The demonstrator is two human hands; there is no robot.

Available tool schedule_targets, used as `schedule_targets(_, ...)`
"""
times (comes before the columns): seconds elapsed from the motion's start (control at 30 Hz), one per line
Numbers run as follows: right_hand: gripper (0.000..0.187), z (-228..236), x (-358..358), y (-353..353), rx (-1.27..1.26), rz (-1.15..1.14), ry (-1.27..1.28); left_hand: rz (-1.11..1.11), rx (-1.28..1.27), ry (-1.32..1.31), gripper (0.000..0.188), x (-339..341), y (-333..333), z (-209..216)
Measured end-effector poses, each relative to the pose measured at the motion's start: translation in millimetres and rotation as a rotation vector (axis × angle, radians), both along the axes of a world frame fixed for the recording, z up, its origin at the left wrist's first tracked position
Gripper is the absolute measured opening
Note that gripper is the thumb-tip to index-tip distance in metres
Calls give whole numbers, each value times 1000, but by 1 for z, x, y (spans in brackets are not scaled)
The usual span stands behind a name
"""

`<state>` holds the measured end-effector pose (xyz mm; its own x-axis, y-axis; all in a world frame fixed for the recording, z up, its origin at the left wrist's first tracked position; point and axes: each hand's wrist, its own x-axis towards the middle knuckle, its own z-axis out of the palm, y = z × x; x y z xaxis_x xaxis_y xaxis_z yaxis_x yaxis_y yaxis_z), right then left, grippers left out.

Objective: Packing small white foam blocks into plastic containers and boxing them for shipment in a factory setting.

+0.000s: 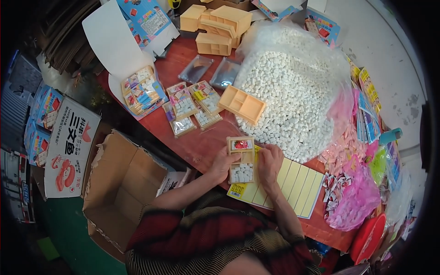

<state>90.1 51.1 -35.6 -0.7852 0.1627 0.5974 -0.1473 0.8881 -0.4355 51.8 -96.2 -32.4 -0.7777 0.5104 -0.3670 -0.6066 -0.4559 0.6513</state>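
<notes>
In my left hand (221, 166) is a small cream compartment tray (247, 157), gripped by its left side. White cube-like pieces fill its lower part, a card with a strawberry picture sits at its top, and the middle compartments look bare. Just right of the tray, my right hand (271, 164) has its fingers curled together over the top of a yellow sheet of label strips (293, 185). What those fingertips pinch, if anything, is hidden. Part of the sheet lies under the tray.
A big clear bag of white pieces (284, 101) covers the table's middle, with an unfilled tray (243, 104) against it. Filled packs (183, 103) lie left, near an open display box (144, 91). Stacked trays (215, 27) stand behind. Pink bags (355, 197) lie right; a carton (123, 183) stands lower left.
</notes>
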Motion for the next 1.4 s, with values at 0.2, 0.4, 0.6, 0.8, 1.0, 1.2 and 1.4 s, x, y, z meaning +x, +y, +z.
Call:
schedule_targets(0.2,14,-6,9,-7,0,119,2,22,-85,-15,30,-6,-8,1)
schedule_targets(0.4,29,1,-2,-6,-123,13,-165,72,-154,42,29,-20,-28,12)
schedule_targets(0.6,34,-2,7,-11,157,26,-277,84,-82,21,25,-11,-20,17)
schedule_targets(0.8,31,-6,9,-8,105,68,-207,84,-45,40,23,-8,-15,21)
schedule_targets(1.0,23,1,10,-12,135,22,-263,69,8,65,25,-8,-11,23)
schedule_targets(1.2,21,3,11,-12,72,149,-182,27,90,6,28,-14,-4,21)
schedule_targets(1.4,23,-11,12,-10,-148,186,-201,4,225,-50,33,-23,-3,29)
